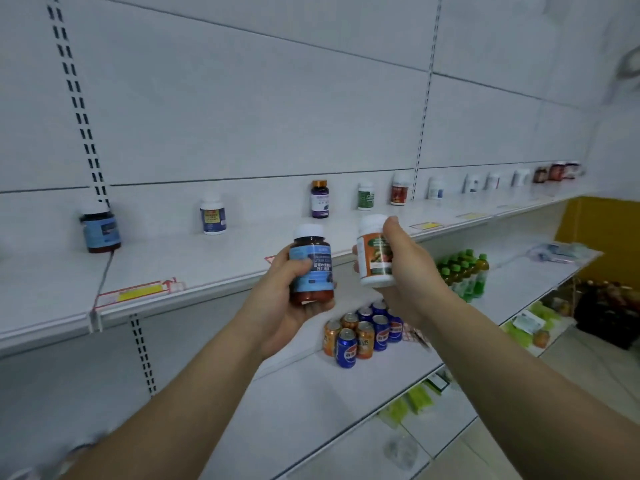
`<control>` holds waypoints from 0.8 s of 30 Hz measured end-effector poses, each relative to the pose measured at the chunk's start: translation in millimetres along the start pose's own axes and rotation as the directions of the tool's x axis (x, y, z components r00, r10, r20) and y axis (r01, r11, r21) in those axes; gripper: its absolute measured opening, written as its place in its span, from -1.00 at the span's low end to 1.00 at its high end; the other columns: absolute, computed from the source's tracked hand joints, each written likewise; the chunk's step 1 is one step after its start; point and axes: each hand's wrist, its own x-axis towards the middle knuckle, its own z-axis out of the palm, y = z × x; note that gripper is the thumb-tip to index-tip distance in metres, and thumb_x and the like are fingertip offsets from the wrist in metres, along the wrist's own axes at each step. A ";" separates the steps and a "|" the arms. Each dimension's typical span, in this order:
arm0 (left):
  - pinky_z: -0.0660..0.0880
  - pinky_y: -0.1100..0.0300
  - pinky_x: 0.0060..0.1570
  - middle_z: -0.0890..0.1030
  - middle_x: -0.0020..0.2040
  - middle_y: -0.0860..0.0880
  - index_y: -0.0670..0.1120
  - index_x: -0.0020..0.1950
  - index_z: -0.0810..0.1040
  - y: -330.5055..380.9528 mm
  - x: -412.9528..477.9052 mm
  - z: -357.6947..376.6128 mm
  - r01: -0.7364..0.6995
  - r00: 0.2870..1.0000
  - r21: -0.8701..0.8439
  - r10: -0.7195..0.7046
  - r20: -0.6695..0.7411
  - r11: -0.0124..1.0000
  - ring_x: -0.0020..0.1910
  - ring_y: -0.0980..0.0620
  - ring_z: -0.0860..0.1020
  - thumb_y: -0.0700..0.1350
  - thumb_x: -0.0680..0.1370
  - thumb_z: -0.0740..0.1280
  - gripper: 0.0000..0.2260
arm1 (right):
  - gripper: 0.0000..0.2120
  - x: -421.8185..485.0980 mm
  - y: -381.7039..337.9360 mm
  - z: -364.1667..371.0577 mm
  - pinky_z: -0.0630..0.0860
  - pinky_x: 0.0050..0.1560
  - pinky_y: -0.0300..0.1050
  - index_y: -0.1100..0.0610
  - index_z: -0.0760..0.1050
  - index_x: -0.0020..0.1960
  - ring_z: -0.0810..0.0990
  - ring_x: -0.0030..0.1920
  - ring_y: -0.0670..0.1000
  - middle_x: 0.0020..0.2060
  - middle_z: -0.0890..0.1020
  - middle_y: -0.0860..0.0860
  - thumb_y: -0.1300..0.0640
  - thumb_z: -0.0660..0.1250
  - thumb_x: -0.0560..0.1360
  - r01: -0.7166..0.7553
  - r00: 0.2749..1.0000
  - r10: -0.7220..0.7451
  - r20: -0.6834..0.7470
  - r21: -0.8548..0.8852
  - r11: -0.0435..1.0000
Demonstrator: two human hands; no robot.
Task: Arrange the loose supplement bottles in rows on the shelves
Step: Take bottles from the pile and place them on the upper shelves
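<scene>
The left hand (282,306) is curled round a dark bottle with a blue label (311,268). One digit lies across the label front, the white cap stands clear above the grip and the base is low toward the palm. The right hand (403,271) grips a white bottle with an orange label (372,258) from its right side, with one digit reaching up beside the cap (fingertips show at the bottle's left edge). Both bottles are roughly upright, near each other but apart, held in the air in front of the upper shelf (207,265). Along the back of that shelf, well spaced, stand a dark jar (101,230), a navy-labelled bottle (213,216), a purple bottle (319,200), a green-labelled bottle (365,197) and a red-labelled bottle (400,191). Further bottles to the right are blurred. The lower shelf (311,410) carries drink cans (363,336) and green-capped drinks (464,275).
</scene>
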 end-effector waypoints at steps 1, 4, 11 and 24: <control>0.59 0.08 -0.25 0.56 0.01 -0.16 -0.02 0.23 0.42 -8.3 6.0 13.6 -0.006 1.000 0.008 0.006 -0.012 1.000 -0.09 -0.09 0.58 -0.22 0.58 0.17 -0.74 | -0.63 3.3 -5.2 -16.5 0.53 0.03 0.00 0.09 0.46 0.15 0.57 -0.12 0.08 -0.05 0.60 0.17 -0.18 0.15 0.58 -0.005 1.000 0.005 0.000 0.006 1.000; 0.61 0.08 -0.27 0.56 0.02 -0.16 -0.02 0.25 0.41 -29.9 24.9 51.6 -0.015 1.000 0.010 0.015 0.003 1.000 -0.11 -0.10 0.60 -0.27 0.57 0.17 -0.71 | -0.60 11.1 -18.0 -61.7 0.55 0.06 0.01 0.09 0.46 0.20 0.60 -0.11 0.07 -0.09 0.62 0.14 -0.19 0.14 0.58 -0.020 1.000 0.021 -0.020 0.026 0.999; 0.62 0.05 -0.19 0.58 0.07 -0.12 0.01 0.30 0.39 -71.9 83.1 117.8 -0.005 0.993 0.081 -0.005 0.119 0.997 -0.04 -0.08 0.61 -0.26 0.59 0.13 -0.67 | -0.75 41.3 -33.3 -147.5 0.55 0.02 0.01 0.09 0.48 0.13 0.64 -0.21 0.03 -0.22 0.66 0.07 -0.04 0.19 0.59 0.020 1.000 -0.019 -0.018 0.089 0.996; 0.59 0.05 -0.23 0.57 -0.07 -0.16 -0.08 0.12 0.47 -141.2 253.0 199.3 0.053 0.972 -0.002 -0.051 0.231 0.999 -0.14 -0.10 0.57 -0.32 0.55 0.11 -0.74 | -0.78 189.4 -52.7 -272.9 0.54 -0.15 0.03 0.06 0.50 0.15 0.66 -0.14 0.11 -0.07 0.67 0.13 0.04 0.25 0.54 0.184 0.975 -0.199 -0.096 -0.144 0.972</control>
